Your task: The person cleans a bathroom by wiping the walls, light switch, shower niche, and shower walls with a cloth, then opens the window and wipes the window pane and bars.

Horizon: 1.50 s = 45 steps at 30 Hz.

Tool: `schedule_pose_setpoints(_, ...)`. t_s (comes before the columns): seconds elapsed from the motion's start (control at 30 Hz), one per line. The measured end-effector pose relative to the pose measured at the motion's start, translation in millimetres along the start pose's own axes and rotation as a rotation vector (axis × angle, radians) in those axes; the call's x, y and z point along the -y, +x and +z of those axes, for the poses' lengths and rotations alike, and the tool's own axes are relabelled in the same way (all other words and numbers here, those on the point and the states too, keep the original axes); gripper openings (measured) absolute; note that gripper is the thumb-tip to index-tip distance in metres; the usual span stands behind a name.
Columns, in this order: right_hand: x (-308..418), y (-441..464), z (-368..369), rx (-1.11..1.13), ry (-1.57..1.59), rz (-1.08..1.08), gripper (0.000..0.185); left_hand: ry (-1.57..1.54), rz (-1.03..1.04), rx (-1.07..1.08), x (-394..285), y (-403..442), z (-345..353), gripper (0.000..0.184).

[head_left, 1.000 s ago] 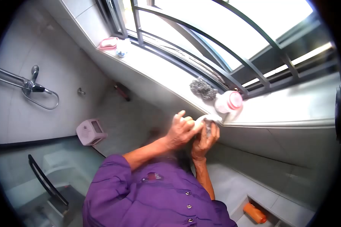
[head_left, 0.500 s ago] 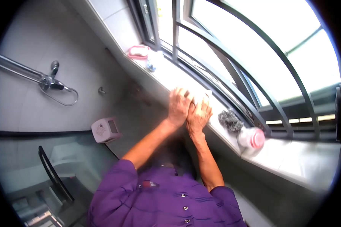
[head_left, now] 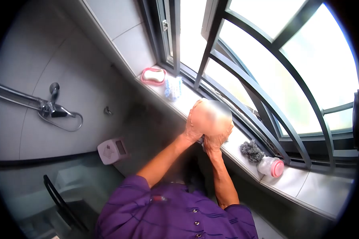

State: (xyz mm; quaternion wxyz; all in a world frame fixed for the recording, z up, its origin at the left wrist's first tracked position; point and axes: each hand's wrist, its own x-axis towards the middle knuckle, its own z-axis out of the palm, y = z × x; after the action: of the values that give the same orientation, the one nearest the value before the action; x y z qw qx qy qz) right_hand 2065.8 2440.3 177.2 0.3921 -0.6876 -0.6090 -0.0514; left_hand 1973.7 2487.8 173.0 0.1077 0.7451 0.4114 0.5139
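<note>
My left hand [head_left: 193, 128] and my right hand [head_left: 216, 142] are close together over the tiled window sill [head_left: 235, 145]. A round blurred patch hides most of the fingers of both. They look curled around something, and a small pale bit of it shows below, but I cannot make out what it is. Further along the sill on the left lie a white soap bar [head_left: 153, 75] in a pink dish and a pale blue and white crumpled piece [head_left: 173, 88]. To the right of my hands are a grey mesh scourer [head_left: 251, 151] and a clear jar with a pink lid [head_left: 271, 167], lying on its side.
Dark window bars [head_left: 263, 107] rise along the sill's far side. A chrome shower mixer [head_left: 52, 106] is on the left wall. Below it are a pinkish box [head_left: 111, 151] and a glass panel with a black handle [head_left: 62, 201].
The view has shifted, so the sill's items appear lower and further right. My hands stay together, and a blurred patch now covers their fingers.
</note>
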Motion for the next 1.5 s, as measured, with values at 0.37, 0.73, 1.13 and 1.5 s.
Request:
schedule_pose_setpoints(0.37,12.6,-35.3,-6.9,0.005,-0.118,0.082,0.032,0.026,0.125,0.161,4.0,-6.5,-24.5,0.025)
schedule_pose_setpoints(0.73,17.5,-53.5,-35.2,0.095,0.175,0.144,0.019,-0.153,-0.169,0.289,-9.9,-33.6,-60.7,0.018)
schedule_pose_setpoints(1.13,11.0,-48.3,-205.3,-0.071,0.094,0.201,0.027,-1.213,-0.964,1.032,-88.5,-28.4,-29.5,0.053)
schedule_pose_setpoints(1.5,-2.2,52.0,-382.0,-0.471,-1.000,-0.216,0.037,-1.573,-0.239,0.925,-295.7,110.9,7.8,0.071)
